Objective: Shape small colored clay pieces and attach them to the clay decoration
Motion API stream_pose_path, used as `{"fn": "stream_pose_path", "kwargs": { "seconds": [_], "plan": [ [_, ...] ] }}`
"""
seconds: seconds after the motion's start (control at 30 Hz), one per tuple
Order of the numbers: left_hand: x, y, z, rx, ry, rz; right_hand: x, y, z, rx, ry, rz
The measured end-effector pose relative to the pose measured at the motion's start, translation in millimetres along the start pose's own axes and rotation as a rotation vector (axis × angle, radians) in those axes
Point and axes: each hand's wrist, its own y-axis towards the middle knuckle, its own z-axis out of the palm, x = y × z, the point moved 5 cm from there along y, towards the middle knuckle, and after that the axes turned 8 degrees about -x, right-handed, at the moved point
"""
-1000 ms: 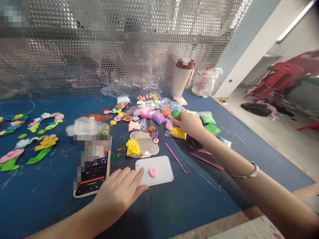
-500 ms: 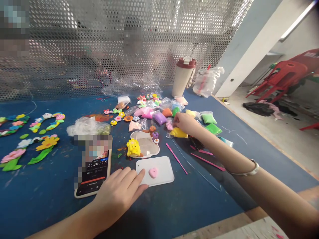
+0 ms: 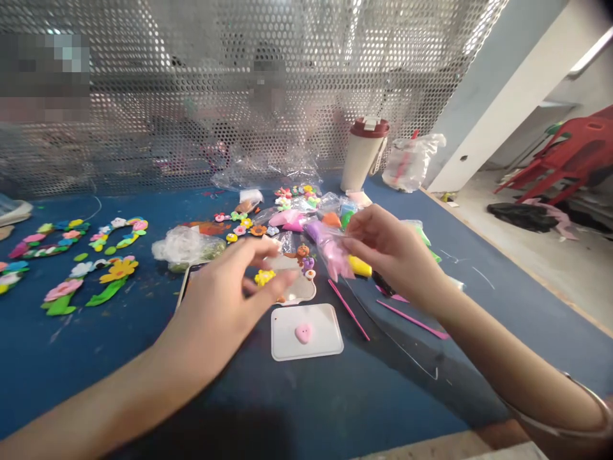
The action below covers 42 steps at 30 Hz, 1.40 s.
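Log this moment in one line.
right hand: pinching pink clay bag | left hand: raised, open | white board: pink heart on top

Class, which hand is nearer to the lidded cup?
Right: the right hand is in front of the cup; the left hand is farther off, in front and leftward.

We are facing a perforated metal screen [image 3: 316, 96] rising behind the blue table [image 3: 62, 358], with a pale pillar [image 3: 517, 92], grey floor [image 3: 541, 262], red chair [image 3: 569, 156] and bright strip of light [image 3: 592, 50] showing at right.
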Motion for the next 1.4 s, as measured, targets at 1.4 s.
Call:
{"fn": "stream_pose_path", "kwargs": {
  "seconds": [1.4],
  "plan": [
    [-5, 9, 31.4, 0.861, -0.267, -0.126, 15, -36, 34, 0.332, 0.481, 0.028]
  ]
}}
